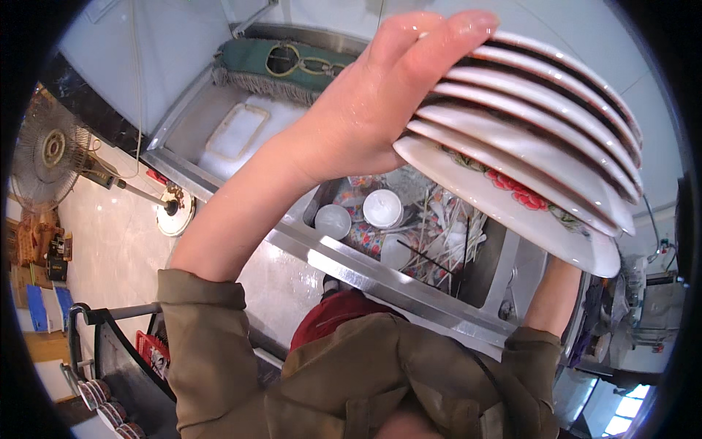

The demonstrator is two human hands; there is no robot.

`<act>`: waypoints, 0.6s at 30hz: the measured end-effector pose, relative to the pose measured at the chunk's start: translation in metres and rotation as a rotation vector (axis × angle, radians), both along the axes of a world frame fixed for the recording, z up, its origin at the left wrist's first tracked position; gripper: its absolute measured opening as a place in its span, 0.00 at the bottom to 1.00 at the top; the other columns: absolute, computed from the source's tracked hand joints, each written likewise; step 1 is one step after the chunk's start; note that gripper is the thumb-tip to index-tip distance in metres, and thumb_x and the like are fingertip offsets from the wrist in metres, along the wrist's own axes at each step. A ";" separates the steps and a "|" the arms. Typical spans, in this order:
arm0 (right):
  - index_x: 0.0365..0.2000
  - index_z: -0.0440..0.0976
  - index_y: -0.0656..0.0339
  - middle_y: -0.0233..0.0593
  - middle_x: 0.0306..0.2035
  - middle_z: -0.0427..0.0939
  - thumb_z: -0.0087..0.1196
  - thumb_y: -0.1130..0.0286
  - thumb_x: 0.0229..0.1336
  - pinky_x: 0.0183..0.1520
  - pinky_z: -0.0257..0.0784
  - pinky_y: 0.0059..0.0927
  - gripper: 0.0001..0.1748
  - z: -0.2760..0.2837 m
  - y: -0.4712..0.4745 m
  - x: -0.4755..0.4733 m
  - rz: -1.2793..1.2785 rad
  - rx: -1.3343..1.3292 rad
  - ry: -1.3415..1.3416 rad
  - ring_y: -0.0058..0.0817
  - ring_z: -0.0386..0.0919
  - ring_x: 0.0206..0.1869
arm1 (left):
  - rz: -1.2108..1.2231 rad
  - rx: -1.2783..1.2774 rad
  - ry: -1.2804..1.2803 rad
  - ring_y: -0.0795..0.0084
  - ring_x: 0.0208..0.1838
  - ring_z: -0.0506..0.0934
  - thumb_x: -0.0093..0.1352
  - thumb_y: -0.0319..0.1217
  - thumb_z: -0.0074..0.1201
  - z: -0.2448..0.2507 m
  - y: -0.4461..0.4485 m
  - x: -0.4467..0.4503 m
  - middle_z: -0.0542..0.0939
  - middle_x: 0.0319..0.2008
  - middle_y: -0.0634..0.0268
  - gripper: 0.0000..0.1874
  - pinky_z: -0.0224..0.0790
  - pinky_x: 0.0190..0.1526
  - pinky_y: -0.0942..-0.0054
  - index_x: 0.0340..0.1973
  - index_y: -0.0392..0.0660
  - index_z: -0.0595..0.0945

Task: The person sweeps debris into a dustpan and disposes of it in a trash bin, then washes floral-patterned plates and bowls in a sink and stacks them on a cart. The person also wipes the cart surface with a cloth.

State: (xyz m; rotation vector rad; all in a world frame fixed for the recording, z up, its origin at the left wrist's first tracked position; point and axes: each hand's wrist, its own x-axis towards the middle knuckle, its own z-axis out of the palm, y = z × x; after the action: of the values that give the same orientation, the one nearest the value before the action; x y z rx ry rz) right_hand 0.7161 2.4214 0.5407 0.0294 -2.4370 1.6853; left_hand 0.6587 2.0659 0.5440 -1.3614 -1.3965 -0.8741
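My left hand, wet, grips the edge of a tilted stack of several white plates. The nearest plate bears a red flower with green leaves. My right forearm runs up behind the stack, and the plates hide that hand. Below the plates is a stainless steel sink. White bowls, flower-patterned dishes and a loose heap of pale chopsticks lie in it, with a few dark sticks among them.
A second basin to the left holds white foam and a beige rectangular frame. Green fringed cloth hangs behind it. On the left are a standing fan and a dark cart carrying stacked bowls.
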 end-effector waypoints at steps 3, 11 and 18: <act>0.54 0.67 0.68 0.45 0.45 0.79 0.64 0.77 0.47 0.49 0.75 0.33 0.31 -0.001 0.023 0.002 -0.031 0.055 0.018 0.31 0.79 0.45 | 0.063 0.030 -0.063 0.51 0.51 0.72 0.57 0.26 0.64 0.021 0.011 0.039 0.70 0.52 0.55 0.40 0.69 0.54 0.64 0.64 0.51 0.65; 0.54 0.67 0.68 0.44 0.45 0.79 0.62 0.77 0.49 0.51 0.74 0.34 0.30 -0.016 0.046 -0.005 0.012 0.180 0.076 0.31 0.78 0.47 | 0.202 0.030 -0.451 0.56 0.53 0.70 0.65 0.45 0.56 0.030 -0.002 0.093 0.69 0.50 0.54 0.25 0.64 0.55 0.65 0.54 0.47 0.72; 0.54 0.67 0.68 0.44 0.46 0.78 0.61 0.77 0.51 0.53 0.73 0.35 0.29 -0.053 0.010 -0.005 0.122 0.239 0.291 0.31 0.77 0.48 | 0.148 -0.068 -0.378 0.48 0.48 0.71 0.56 0.58 0.61 0.015 -0.022 0.129 0.72 0.40 0.52 0.32 0.65 0.49 0.57 0.37 0.39 0.78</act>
State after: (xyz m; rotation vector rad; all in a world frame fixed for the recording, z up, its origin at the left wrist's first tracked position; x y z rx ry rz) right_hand 0.7107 2.4315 0.4876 0.4311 -2.4345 1.3123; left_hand 0.7876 2.0434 0.5588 -1.1632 -1.8059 -1.0285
